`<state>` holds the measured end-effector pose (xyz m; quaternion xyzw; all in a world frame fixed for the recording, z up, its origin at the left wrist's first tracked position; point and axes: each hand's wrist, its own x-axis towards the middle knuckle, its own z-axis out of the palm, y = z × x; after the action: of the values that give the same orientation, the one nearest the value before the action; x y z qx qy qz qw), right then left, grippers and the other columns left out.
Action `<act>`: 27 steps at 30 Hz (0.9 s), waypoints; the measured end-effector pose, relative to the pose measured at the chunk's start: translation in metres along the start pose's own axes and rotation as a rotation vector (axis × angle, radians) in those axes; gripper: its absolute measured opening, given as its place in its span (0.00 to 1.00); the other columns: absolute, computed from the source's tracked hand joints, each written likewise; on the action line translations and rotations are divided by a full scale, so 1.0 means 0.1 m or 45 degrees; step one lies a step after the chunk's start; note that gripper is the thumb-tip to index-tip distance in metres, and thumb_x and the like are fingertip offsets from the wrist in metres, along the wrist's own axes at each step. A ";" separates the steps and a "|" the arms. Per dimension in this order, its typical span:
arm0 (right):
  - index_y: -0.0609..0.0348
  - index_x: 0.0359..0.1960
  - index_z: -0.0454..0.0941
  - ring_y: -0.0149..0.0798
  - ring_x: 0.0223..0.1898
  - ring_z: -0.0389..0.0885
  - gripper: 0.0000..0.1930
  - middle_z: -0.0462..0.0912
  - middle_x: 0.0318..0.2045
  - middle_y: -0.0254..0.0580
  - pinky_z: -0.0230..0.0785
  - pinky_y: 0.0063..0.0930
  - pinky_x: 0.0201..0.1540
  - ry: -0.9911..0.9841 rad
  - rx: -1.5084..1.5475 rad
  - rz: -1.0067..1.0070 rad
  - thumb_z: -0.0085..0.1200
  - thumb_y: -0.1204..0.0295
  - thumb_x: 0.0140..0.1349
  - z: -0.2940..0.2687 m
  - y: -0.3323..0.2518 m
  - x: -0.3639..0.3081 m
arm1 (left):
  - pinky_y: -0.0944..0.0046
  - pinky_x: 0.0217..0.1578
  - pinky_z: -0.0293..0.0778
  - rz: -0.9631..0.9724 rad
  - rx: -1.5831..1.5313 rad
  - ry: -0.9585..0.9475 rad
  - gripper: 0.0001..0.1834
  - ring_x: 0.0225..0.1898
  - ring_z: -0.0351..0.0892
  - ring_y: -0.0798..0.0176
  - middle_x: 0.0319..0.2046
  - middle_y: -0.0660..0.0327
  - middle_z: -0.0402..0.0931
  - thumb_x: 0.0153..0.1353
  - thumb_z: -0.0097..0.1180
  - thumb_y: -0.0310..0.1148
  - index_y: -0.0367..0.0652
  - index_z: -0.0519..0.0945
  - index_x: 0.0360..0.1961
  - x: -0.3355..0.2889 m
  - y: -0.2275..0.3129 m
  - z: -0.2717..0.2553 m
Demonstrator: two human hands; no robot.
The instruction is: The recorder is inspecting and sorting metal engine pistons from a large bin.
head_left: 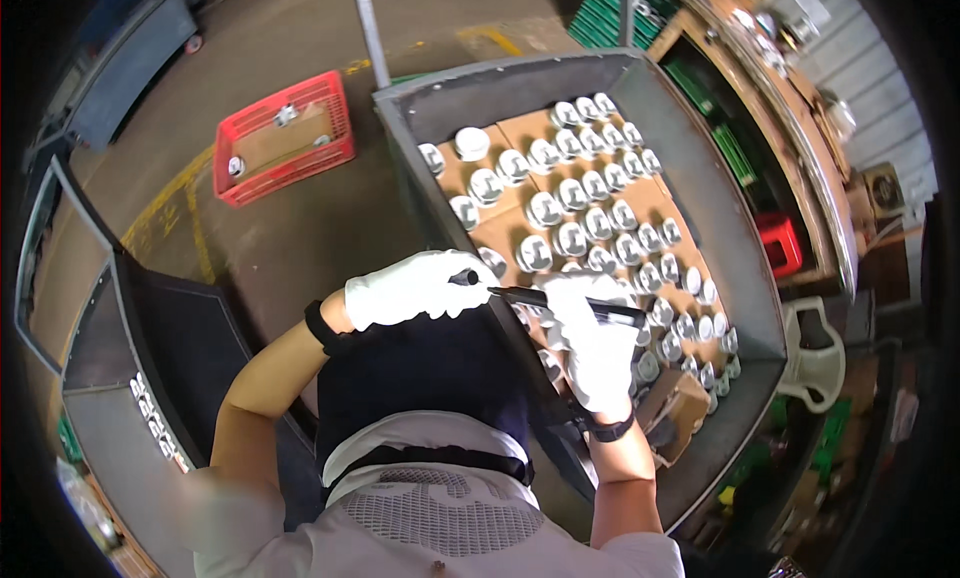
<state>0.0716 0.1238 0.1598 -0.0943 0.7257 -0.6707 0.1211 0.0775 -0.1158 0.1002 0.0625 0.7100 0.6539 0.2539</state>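
White-gloved left hand (415, 290) closed around black cap (464, 277); white-gloved right hand (592, 343) grips slim black marker (617, 314) near left edge of grey metal bin (715, 198).

Your gloved left hand (415, 290) curls at the near edge of the cart (705, 168), elbow (245, 408) bent; your gloved right hand (592, 348) closes above its inside.

open-topped grey bin (692, 150): brown cardboard sheets (502, 234) over btm.; silvery round parts (571, 194) on sheets, in approx. rows; brown cardboard box (684, 408) nr. lower end. floor (310, 223), l. of bin: red crate (290, 181), yellow markings (165, 214).
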 end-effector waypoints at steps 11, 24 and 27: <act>0.59 0.38 0.84 0.17 0.17 0.68 0.08 0.77 0.19 0.25 0.55 0.13 0.18 0.010 0.236 0.218 0.61 0.69 0.63 -0.22 0.11 -0.29 | 0.75 0.28 0.68 -0.178 0.221 -0.308 0.14 0.28 0.69 0.79 0.28 0.70 0.74 0.68 0.57 0.38 0.40 0.80 0.49 0.01 0.30 0.56; 0.63 0.40 0.82 0.25 0.25 0.77 0.12 0.83 0.31 0.35 0.70 0.19 0.27 -0.104 0.315 0.316 0.63 0.65 0.62 -0.39 0.41 -0.47 | 0.71 0.40 0.72 0.112 0.135 -0.444 0.10 0.37 0.75 0.73 0.36 0.64 0.80 0.68 0.55 0.31 0.37 0.81 0.46 0.01 0.06 0.65; 0.61 0.49 0.79 0.40 0.43 0.80 0.27 0.83 0.44 0.43 0.70 0.39 0.48 0.094 -0.529 -0.217 0.70 0.57 0.51 -0.66 0.42 -0.50 | 0.68 0.44 0.74 0.139 0.123 -0.484 0.11 0.41 0.78 0.70 0.39 0.61 0.81 0.68 0.55 0.32 0.35 0.80 0.46 0.02 0.06 0.58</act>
<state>0.1002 0.2054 0.1254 -0.1535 0.8416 -0.5176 0.0152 0.1005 -0.0618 0.1046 0.2353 0.6753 0.6083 0.3443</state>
